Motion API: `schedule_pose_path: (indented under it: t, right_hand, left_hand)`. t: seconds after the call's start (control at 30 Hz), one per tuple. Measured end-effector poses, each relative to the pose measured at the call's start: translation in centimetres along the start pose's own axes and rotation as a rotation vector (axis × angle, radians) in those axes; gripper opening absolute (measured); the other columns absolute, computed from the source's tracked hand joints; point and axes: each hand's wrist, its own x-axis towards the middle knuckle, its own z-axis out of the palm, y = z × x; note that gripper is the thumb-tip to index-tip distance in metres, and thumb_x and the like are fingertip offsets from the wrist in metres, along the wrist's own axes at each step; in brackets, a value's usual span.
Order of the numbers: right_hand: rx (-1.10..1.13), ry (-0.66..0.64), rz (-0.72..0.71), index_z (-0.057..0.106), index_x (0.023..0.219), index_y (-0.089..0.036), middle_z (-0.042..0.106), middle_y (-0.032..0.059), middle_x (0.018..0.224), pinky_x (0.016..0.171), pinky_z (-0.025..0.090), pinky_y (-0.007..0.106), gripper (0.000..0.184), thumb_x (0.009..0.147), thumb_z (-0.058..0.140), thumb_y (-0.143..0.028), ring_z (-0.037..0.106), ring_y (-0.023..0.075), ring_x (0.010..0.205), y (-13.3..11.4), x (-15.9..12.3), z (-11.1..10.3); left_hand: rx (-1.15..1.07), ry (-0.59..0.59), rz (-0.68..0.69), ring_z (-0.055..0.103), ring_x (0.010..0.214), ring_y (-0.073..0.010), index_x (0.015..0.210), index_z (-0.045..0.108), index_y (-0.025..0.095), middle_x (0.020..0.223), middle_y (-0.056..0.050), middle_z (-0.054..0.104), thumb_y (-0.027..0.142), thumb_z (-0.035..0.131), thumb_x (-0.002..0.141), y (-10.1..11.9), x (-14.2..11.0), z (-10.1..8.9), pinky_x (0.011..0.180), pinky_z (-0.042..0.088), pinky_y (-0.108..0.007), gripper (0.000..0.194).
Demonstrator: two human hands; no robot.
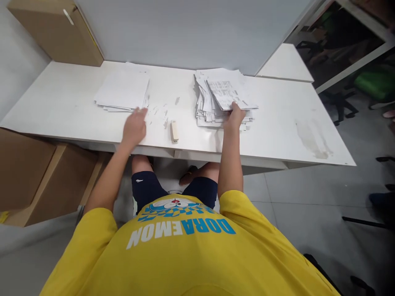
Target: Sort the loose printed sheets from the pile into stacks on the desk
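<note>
My right hand is closed on the near edge of some printed sheets, thumb on top. These sheets lie over a thick, uneven paper stack on the white desk. My left hand is slightly blurred and holds nothing that I can see. Its loosely bent fingers are apart at the near right corner of a lower pile of white paper; whether they touch it I cannot tell. Between the two piles, close to the desk's front edge, lies a cream-coloured stapler.
A grey partition rises behind the white desk. At the back left stands a cardboard box. An open cardboard box is below the desk's left side. A green chair stands on the floor to the right.
</note>
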Motion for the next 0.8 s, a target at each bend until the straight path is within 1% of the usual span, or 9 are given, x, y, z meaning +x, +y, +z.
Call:
schedule_pose_path:
  t: [0.07,0.13,0.2,0.27,0.37,0.43,0.63,0.7,0.8]
  right_hand:
    - [-0.154,0.015,-0.103,0.047,0.134,-0.019,0.051,0.012,0.12,0.087,0.057,0.041,0.048,0.094,0.041,-0.045,0.059,0.0228,0.114,0.8,-1.4,-1.2]
    - [-0.282,0.135,-0.213,0.045,0.139,-0.021,0.047,0.0122,0.118,0.089,0.055,0.039,0.056,0.095,0.034,-0.054,0.057,0.0222,0.114,1.5,-3.8,-2.4]
    - [-0.37,0.268,-0.273,0.039,0.144,-0.023,0.045,0.0123,0.118,0.09,0.054,0.037,0.06,0.095,0.029,-0.056,0.056,0.0216,0.113,2.0,-6.7,-3.5]
    - [-0.398,0.276,-0.267,0.034,0.147,-0.025,0.045,0.0117,0.116,0.089,0.052,0.039,0.059,0.094,0.029,-0.051,0.056,0.0225,0.108,2.4,-8.9,-4.1]
    - [-0.32,0.158,-0.138,0.03,0.146,-0.026,0.046,0.011,0.115,0.084,0.05,0.042,0.058,0.091,0.033,-0.041,0.056,0.0229,0.098,2.4,-10.3,-4.5]
    - [-0.252,0.151,-0.074,0.034,0.142,-0.025,0.049,0.0104,0.115,0.08,0.049,0.039,0.057,0.087,0.035,-0.039,0.056,0.0212,0.09,2.3,-10.3,-4.4]
    - [-0.256,0.072,-0.22,0.044,0.132,-0.021,0.052,0.0096,0.11,0.067,0.047,0.032,0.053,0.085,0.031,-0.043,0.055,0.0179,0.078,2.2,-10.4,-3.9]
    - [-0.266,0.101,-0.171,0.046,0.13,-0.02,0.054,0.0103,0.11,0.068,0.048,0.032,0.051,0.084,0.033,-0.038,0.056,0.018,0.078,2.0,-10.5,-3.9]
    - [-0.296,0.115,-0.162,0.048,0.128,-0.019,0.055,0.0121,0.114,0.074,0.05,0.034,0.049,0.085,0.033,-0.035,0.058,0.0196,0.085,1.4,-11.0,-4.0]
  left_hand:
    - [0.043,-0.009,-0.108,0.02,0.15,-0.0334,0.151,0.032,0.007,0.158,-0.02,0.033,0.039,0.04,0.094,-4.1,1.5,-0.4,0.12,0.019,-0.052,0.066]
    - [0.069,-0.024,-0.176,0.016,0.15,-0.0368,0.151,0.029,0.005,0.16,-0.023,0.024,0.044,0.041,0.092,-7.3,2.6,-0.4,0.119,0.015,-0.057,0.072]
    - [0.082,-0.022,-0.191,0.018,0.15,-0.0371,0.151,0.029,0.004,0.16,-0.023,0.024,0.041,0.039,0.093,-9.3,3.1,-0.3,0.119,0.013,-0.058,0.07]
    - [0.088,0.006,-0.2,0.027,0.145,-0.0369,0.15,0.032,0.005,0.156,-0.024,0.032,0.035,0.04,0.091,-10.3,3.3,-0.2,0.118,0.017,-0.057,0.067]
    - [0.106,0.083,-0.255,0.04,0.133,-0.0407,0.145,0.042,0.006,0.141,-0.026,0.047,0.03,0.048,0.086,-10.4,3.2,-0.3,0.111,0.028,-0.058,0.064]
    - [0.125,0.113,-0.278,0.044,0.125,-0.0427,0.136,0.053,0.008,0.131,-0.026,0.053,0.028,0.05,0.085,-10.2,3.0,-0.5,0.104,0.033,-0.06,0.055]
    - [0.067,0.192,-0.314,0.05,0.116,-0.0361,0.106,0.067,0.013,0.108,-0.02,0.061,0.022,0.041,0.089,-9.6,2.2,-1.0,0.102,0.038,-0.054,0.032]
    - [-0.005,0.302,-0.359,0.051,0.117,-0.0331,0.1,0.065,0.014,0.107,-0.018,0.06,0.024,0.042,0.091,-9.3,2.0,-1.4,0.105,0.038,-0.052,0.027]
    - [-0.199,0.584,-0.5,0.049,0.121,-0.0284,0.099,0.058,0.015,0.112,-0.016,0.059,0.032,0.037,0.098,-8.4,1.7,-2.8,0.111,0.034,-0.049,0.027]
